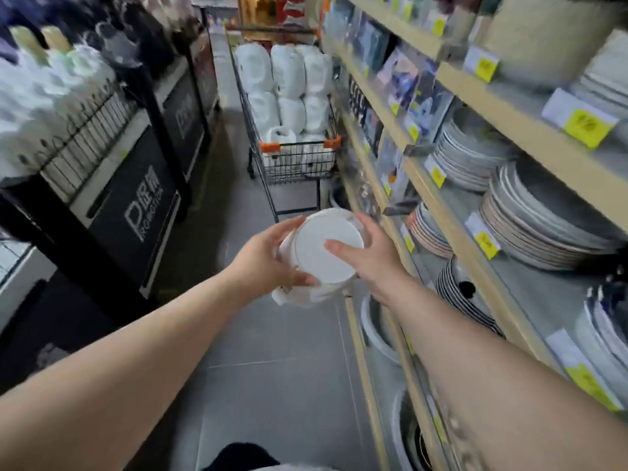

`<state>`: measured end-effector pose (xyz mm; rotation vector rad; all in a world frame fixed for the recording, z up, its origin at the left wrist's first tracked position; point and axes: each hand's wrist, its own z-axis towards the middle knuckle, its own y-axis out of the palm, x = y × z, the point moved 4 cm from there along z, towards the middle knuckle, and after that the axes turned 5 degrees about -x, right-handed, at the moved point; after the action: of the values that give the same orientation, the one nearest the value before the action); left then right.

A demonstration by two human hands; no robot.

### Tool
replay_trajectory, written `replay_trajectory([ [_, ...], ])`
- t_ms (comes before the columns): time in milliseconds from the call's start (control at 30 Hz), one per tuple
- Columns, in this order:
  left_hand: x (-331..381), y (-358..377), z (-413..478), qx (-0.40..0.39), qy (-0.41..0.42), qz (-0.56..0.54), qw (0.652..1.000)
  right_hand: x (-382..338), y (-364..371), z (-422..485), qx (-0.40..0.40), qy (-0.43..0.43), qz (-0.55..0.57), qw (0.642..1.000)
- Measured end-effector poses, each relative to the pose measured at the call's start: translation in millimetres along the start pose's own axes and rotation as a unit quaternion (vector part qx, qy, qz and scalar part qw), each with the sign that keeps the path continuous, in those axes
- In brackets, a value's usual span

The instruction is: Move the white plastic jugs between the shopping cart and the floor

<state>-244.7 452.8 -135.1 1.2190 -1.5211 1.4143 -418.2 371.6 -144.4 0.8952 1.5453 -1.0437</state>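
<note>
White jug (pixel 323 266): up in the air between both hands, over the aisle floor (pixel 272 351), well short of the shopping cart (pixel 292 164).
Facing: flat round base turned straight at the camera.
Long axis: runs away from the person, toward the cart, far end dipping a touch; neck end hidden behind the base.
Left grip (pixel 268 260): fingers curled round the jug's left flank, thumb at the base's lower edge, holding firm.
Right grip (pixel 373 260): wrapped on the right flank, thumb laid across the base, holding too.
Cart: down the aisle, tight beside the shelving (pixel 475 253), wire basket with orange corners.
Cart load: more white jugs (pixel 289 76), piled well above the rim.
Right side: plates (pixel 530 226) in stacks, yellow price tags.
Left side: black promotion stand (pixel 136 212), blurred bottles on top.
</note>
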Motion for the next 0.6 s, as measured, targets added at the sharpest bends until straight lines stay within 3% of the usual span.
replay_trajectory([
  [233,-12.5,-70.2,115.0,0.046,-0.008,-0.017,0.999,-19.3,41.1,145.5,-0.045,-0.01,0.002,0.999],
  [600,-1.6,-193.4,364.8,-0.027,0.006,-0.001,1.0,-61.7,82.2,389.2,0.004,-0.007,0.034,0.999],
])
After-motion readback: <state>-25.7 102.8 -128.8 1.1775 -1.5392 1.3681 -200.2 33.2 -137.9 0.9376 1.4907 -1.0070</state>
